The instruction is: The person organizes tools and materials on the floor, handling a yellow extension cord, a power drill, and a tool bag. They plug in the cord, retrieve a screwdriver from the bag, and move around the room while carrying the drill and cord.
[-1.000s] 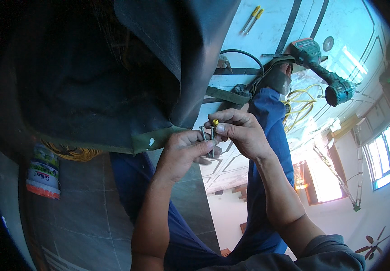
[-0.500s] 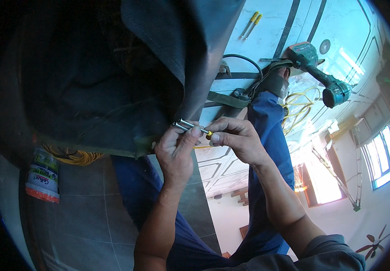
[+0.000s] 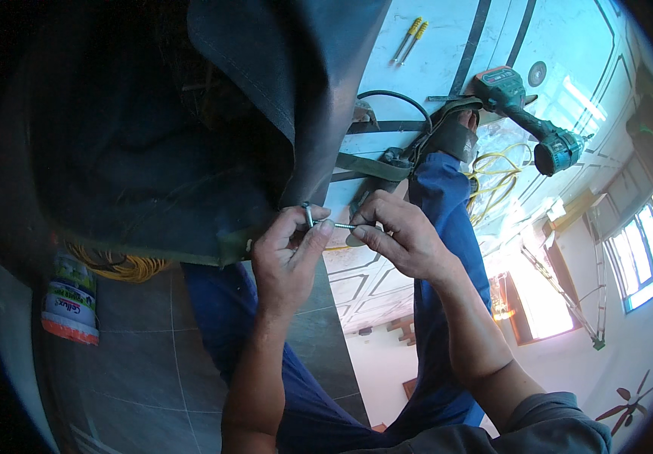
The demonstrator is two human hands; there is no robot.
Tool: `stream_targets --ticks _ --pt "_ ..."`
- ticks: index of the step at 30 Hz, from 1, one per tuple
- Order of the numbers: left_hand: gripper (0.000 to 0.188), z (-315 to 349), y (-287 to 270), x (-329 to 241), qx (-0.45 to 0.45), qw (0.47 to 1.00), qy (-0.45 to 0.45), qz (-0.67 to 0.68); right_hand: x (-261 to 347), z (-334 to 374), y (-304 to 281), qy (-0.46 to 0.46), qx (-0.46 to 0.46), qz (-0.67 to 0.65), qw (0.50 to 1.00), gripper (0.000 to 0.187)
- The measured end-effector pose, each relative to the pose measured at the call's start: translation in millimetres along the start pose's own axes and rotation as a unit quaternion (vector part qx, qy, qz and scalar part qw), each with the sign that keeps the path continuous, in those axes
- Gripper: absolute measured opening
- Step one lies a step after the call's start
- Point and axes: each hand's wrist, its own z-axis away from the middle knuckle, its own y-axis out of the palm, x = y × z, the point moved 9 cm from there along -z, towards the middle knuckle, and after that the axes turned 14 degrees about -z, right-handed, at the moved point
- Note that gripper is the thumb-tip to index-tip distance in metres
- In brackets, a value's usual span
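Note:
Both of my hands are together over the lower edge of a large dark bag. My left hand is closed, pinching metal screws between thumb and fingers. One screw stands up from its grip, and another screw lies crosswise between the two hands. The tip end of that crosswise screw is held between the thumb and fingers of my right hand, which hide what is at the end. Farther off, two screws with yellow wall plugs lie side by side on the glossy pale surface.
A teal cordless drill lies at the upper right near a small grinding disc. Yellow cord lies beside my right leg. A coil of yellow cable and a white tub with an orange-red base are at left.
One screw in my left hand has turned from slanting to upright. The yellow plug that showed at my right fingertips is out of sight. The surroundings have shifted slightly left in view.

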Motion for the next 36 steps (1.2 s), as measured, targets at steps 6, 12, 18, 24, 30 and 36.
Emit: stream_targets --ticks 6,12,18,24,30,36 --pt "0.018 0.0 12.7 -17.3 0.111 0.952 0.046 -0.281 0.4 8.7 -4.7 0.032 0.037 0.129 0.990 0.016" --pt "0.027 21.9 66.6 32.6 0.327 0.933 -0.142 -0.048 30.4 23.3 -3.0 -0.080 0.137 0.298 0.941 0.021" --pt "0.030 46.4 104.7 33.2 0.394 0.899 -0.133 0.140 41.1 47.7 -12.9 -0.052 0.266 0.219 0.938 0.019" --pt "0.027 45.8 96.2 0.7 0.413 0.901 -0.066 0.114 81.9 46.4 -20.7 -0.249 0.259 0.397 0.845 0.022" --pt "0.026 51.6 100.2 -11.6 0.425 0.896 -0.037 0.123 92.6 51.2 -13.5 -0.284 0.327 0.414 0.801 0.021" --pt "0.017 49.9 86.0 -39.6 0.297 0.947 0.125 -0.009 95.8 56.8 -7.7 -0.273 0.371 0.342 0.819 0.021"
